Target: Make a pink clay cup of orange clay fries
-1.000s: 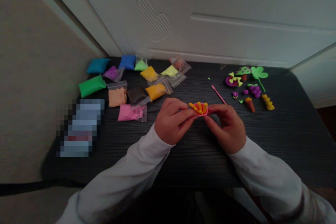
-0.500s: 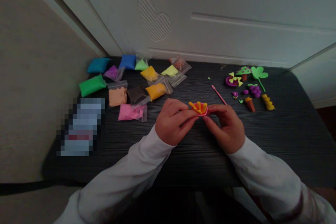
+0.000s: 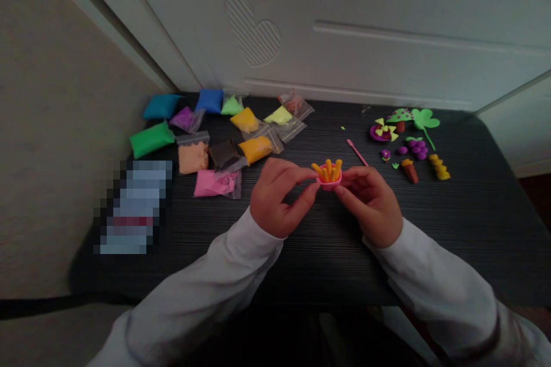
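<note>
Between my two hands is a small pink clay cup (image 3: 330, 186) with several yellow-orange clay fries (image 3: 329, 171) standing in it. My left hand (image 3: 282, 198) pinches the cup's left side between thumb and fingertips. On the right side, the thumb and fingers of my right hand (image 3: 373, 205) are closed on the same cup. The cup is held above the black table (image 3: 318, 258). A thin pink modelling tool (image 3: 357, 152) lies just beyond my right hand, its lower end near the fingers.
Bags of coloured clay, among them a pink bag (image 3: 215, 183) and a green bag (image 3: 152, 140), lie at left. Clay figures stand at right: a purple grape bunch (image 3: 417, 149), a green clover (image 3: 425, 119), a brown cone (image 3: 410, 171). A pixelated slab (image 3: 135, 206) lies far left.
The cup has tilted more upright, so its pink front and the fries show more. My left hand's thumb and fingers have shifted to the cup's left edge, with a wider gap behind them.
</note>
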### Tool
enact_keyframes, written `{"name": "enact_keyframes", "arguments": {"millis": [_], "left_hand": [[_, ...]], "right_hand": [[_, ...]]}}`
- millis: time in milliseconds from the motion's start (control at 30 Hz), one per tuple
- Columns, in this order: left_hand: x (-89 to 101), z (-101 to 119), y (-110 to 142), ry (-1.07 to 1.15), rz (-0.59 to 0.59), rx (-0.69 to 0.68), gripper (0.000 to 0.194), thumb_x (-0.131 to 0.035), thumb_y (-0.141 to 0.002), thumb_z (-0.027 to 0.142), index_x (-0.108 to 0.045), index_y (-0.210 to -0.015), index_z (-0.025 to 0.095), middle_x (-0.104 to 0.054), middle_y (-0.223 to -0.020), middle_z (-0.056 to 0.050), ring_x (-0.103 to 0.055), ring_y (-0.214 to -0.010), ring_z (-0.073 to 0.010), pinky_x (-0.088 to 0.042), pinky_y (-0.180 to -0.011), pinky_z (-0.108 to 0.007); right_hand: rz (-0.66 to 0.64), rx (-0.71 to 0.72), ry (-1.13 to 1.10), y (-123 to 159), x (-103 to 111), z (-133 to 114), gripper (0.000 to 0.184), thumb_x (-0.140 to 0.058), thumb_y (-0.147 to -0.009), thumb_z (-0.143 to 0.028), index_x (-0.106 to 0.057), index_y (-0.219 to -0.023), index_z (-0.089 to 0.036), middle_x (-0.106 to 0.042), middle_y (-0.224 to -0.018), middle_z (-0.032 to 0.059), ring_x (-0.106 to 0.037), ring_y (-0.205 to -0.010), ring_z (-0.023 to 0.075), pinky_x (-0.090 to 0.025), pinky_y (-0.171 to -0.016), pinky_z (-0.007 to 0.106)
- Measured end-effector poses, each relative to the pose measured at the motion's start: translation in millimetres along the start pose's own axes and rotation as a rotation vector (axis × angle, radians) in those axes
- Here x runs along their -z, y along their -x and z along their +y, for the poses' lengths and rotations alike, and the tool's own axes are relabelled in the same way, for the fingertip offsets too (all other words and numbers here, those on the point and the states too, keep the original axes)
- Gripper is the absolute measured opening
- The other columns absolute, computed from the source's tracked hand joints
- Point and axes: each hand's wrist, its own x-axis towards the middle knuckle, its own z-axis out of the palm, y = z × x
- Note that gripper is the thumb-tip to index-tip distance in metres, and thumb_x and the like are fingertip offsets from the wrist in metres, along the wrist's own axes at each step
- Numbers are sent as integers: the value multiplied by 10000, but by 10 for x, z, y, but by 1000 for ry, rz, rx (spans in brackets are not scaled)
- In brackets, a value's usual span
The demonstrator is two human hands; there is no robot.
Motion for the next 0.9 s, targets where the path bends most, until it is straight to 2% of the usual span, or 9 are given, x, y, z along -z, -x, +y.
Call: {"name": "enact_keyframes", "arguments": {"millis": [167,500,700,900], "left_hand": [[11,-14,13,-17,-20,24,345,-557,-712,118,-578,-1053,166,-544,-816,-34,-501,-788,-134,-442,-723,-294],[10,5,4,-36,-44,34,307,-554,-713,145,-593,-1017,154,-533,-808,-36,-498,-790,-138,-437,-729,-301],[-4,-3,11,-61,-38,-31,328,-566,-693,141,-605,-1016,177,-509,-794,-29,-467,-753,-132,-420,-687,-296],[-8,-19,1,-21,-38,31,363,-563,-707,153,-573,-1068,185,-525,-829,-30,-479,-790,-138,-423,-725,-307]], "right_hand": [[-34,-52,-58,-7,-15,-8,219,-621,-729,-192,-516,-918,-226,-606,-877,8,-597,-806,119,-467,-767,284],[-77,-99,-107,-6,-29,-30,213,-617,-735,-194,-512,-920,-216,-616,-852,3,-616,-788,110,-479,-768,268],[-86,-84,-64,11,-34,-22,229,-621,-730,-189,-510,-929,-214,-625,-845,4,-615,-777,107,-485,-740,256],[-93,-89,-67,22,-38,-26,226,-617,-733,-201,-505,-929,-210,-635,-843,10,-624,-794,120,-488,-762,278]]}}
